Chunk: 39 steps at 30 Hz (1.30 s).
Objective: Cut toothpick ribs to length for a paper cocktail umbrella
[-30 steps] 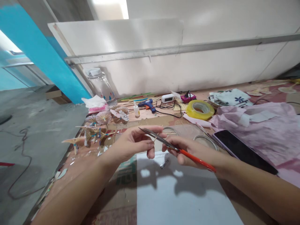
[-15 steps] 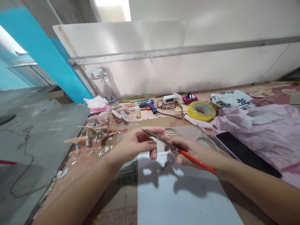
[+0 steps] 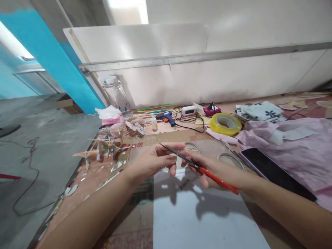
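Note:
My right hand is closed on red-handled scissors, seen edge-on, with the dark pointed blades reaching up and left. The blades lie across the fingers of my left hand. Between its thumb and fingers my left hand pinches a short, thin light-coloured stick, which meets the blades; most of it is hidden. Both hands hover above a white sheet that carries a small dark printed mark. Several small paper umbrellas stand and lie to the left of my hands.
A blue glue gun, a small white bottle and yellow tape lie along the back. On the right are a phone and pink cloth. A clear jug stands near the wall. Paper scraps litter the left edge.
The whole view has shifted slightly to the right. The stick piece shows less beyond the blades than before. Both hands keep nearly the same hold.

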### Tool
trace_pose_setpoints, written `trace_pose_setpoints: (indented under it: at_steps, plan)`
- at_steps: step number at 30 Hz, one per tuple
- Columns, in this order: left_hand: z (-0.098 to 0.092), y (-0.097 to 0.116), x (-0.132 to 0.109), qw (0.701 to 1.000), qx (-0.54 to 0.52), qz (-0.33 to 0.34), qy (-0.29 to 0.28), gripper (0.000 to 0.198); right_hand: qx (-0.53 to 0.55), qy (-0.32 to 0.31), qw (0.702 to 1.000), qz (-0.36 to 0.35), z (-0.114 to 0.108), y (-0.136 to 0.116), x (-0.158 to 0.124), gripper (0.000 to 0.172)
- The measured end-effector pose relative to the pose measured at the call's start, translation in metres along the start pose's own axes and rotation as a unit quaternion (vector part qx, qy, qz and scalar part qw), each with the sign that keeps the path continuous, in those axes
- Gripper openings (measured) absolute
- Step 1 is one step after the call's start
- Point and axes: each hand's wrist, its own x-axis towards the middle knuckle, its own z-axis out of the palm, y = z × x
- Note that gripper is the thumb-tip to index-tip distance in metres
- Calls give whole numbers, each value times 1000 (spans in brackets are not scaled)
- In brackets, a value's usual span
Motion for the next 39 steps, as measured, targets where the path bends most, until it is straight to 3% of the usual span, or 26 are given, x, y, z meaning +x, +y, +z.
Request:
trace_pose_setpoints:
  at_steps: [3,8,14,22,34,39]
  plan:
    - [2,-1,1,1000,-1,-3,-11,31,42,-31,998,29,-2,-4,-1,78]
    - [2,0,0,1000,1,-1,-13,31,108,-41,991,63,0,-7,0,63]
    - [2,1,-2,1000,11,-1,-24,33,155,-18,986,66,7,3,3,60]
    - [2,3,-1,999,24,16,-46,28,145,-18,985,91,4,4,-1,66]
    - [1,4,0,997,71,-8,-16,37,184,8,975,123,14,-3,4,63]
    - [4,4,0,998,60,-17,6,42,138,36,987,80,13,-3,6,58]
